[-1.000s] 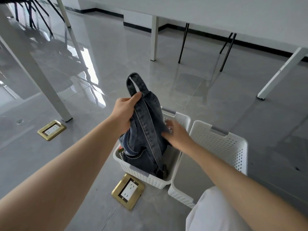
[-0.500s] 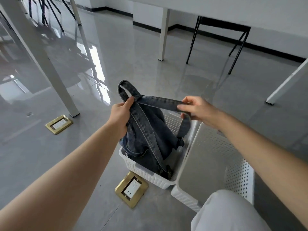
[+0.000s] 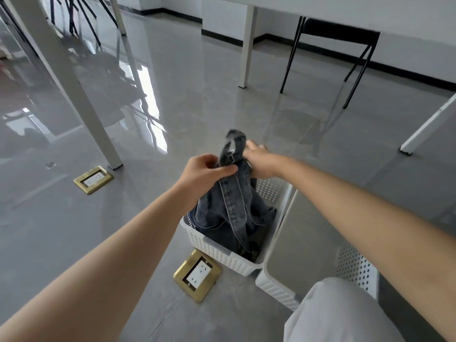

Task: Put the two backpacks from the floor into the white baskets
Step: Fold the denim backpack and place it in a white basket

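Observation:
A dark denim backpack [image 3: 229,213] stands upright inside the left white basket [image 3: 217,253] on the grey floor. My left hand [image 3: 204,171] is shut on its top and straps. My right hand [image 3: 259,161] grips the strap bundle just beside the carry loop, which sticks up between both hands. The right white basket [image 3: 278,282] touches the left one; its inside shows only a grey bottom, and my arm and knee hide part of it. No second backpack is in view.
A brass floor socket [image 3: 197,274] lies right in front of the left basket, another brass socket [image 3: 93,179] farther left. White table legs [image 3: 74,90] and black chair legs [image 3: 288,55] stand around. My light-trousered knee [image 3: 340,314] fills the lower right.
My right hand has brought the shoulder strap in from the right to the backpack's top, where both hands now meet. The camera has tilted slightly.

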Demonstrator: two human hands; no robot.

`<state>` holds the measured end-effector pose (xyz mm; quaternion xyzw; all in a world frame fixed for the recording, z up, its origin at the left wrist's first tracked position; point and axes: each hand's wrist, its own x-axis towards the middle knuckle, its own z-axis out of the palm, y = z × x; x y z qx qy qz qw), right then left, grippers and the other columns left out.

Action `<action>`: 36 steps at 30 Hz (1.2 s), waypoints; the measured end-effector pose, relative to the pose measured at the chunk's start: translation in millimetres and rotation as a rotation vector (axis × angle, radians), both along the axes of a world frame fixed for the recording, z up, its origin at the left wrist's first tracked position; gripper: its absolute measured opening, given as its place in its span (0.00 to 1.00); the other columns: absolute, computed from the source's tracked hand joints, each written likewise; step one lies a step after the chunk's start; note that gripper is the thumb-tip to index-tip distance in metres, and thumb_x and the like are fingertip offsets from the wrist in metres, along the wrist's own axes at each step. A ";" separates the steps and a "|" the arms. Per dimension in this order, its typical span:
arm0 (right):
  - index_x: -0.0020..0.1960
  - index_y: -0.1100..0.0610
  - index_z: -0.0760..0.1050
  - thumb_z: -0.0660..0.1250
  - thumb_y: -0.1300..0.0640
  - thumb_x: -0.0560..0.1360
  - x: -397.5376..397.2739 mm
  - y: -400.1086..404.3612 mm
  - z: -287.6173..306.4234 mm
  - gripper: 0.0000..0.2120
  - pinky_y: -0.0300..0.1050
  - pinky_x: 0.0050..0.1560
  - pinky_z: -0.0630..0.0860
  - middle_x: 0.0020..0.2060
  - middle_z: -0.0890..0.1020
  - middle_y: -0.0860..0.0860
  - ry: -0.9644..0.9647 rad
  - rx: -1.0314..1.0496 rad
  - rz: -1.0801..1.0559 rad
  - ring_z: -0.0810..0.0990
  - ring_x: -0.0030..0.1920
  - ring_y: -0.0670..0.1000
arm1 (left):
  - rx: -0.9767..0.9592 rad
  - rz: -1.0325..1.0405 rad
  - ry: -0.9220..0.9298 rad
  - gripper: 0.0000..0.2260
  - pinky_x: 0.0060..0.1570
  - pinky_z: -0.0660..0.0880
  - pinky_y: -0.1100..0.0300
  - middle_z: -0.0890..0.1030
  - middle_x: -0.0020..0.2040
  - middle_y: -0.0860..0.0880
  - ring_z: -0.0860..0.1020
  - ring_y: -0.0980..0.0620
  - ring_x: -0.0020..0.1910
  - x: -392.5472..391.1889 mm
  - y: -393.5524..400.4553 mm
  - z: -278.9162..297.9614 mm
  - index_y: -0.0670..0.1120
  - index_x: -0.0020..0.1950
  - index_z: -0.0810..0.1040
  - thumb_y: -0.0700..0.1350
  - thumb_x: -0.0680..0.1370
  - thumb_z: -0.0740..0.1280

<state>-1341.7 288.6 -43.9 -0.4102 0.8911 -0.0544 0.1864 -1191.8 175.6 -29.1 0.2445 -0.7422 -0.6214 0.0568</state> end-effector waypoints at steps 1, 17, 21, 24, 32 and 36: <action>0.61 0.52 0.73 0.64 0.55 0.75 -2.4 0.2 0.6 0.15 0.56 0.69 0.62 0.68 0.66 0.55 0.046 0.032 0.028 0.65 0.67 0.62 | -0.062 -0.019 -0.008 0.15 0.47 0.81 0.55 0.84 0.45 0.45 0.83 0.46 0.44 4.5 0.1 -3.4 0.41 0.53 0.81 0.44 0.69 0.77; 0.55 0.47 0.63 0.72 0.56 0.67 -5.9 47.6 11.2 0.23 0.51 0.50 0.74 0.48 0.73 0.53 -0.202 0.087 0.028 0.75 0.47 0.53 | -0.528 0.244 -0.110 0.07 0.43 0.77 0.56 0.83 0.50 0.41 0.78 0.47 0.43 52.6 -7.7 -82.2 0.41 0.54 0.80 0.37 0.78 0.65; 0.41 0.51 0.75 0.71 0.62 0.69 -26.4 59.2 37.5 0.08 0.52 0.46 0.76 0.41 0.81 0.56 0.039 -0.182 -0.026 0.81 0.47 0.60 | -0.495 0.252 0.119 0.10 0.42 0.78 0.56 0.84 0.41 0.45 0.79 0.47 0.39 33.6 -14.3 -29.6 0.41 0.51 0.85 0.35 0.77 0.64; 0.47 0.59 0.79 0.69 0.63 0.70 -39.0 69.6 44.1 0.06 0.50 0.48 0.74 0.44 0.84 0.61 0.206 -0.555 -0.263 0.81 0.50 0.60 | -0.366 0.226 0.240 0.09 0.37 0.73 0.57 0.81 0.36 0.47 0.75 0.49 0.34 18.7 -13.5 -4.5 0.42 0.44 0.85 0.41 0.78 0.65; 0.52 0.51 0.81 0.62 0.63 0.73 -50.4 61.7 44.0 0.14 0.57 0.64 0.68 0.52 0.81 0.57 0.311 -0.388 -0.461 0.69 0.64 0.62 | -0.034 -0.023 -0.046 0.15 0.26 0.59 0.61 0.67 0.27 0.47 0.64 0.51 0.24 27.1 30.0 -26.6 0.38 0.49 0.83 0.48 0.81 0.64; 0.53 0.53 0.80 0.60 0.62 0.76 -55.4 37.5 36.2 0.13 0.54 0.55 0.75 0.58 0.74 0.60 0.316 -0.451 -0.515 0.76 0.57 0.65 | 0.245 0.043 -0.008 0.16 0.48 0.74 0.52 0.81 0.42 0.42 0.78 0.43 0.39 19.9 23.1 -26.7 0.42 0.45 0.85 0.53 0.77 0.67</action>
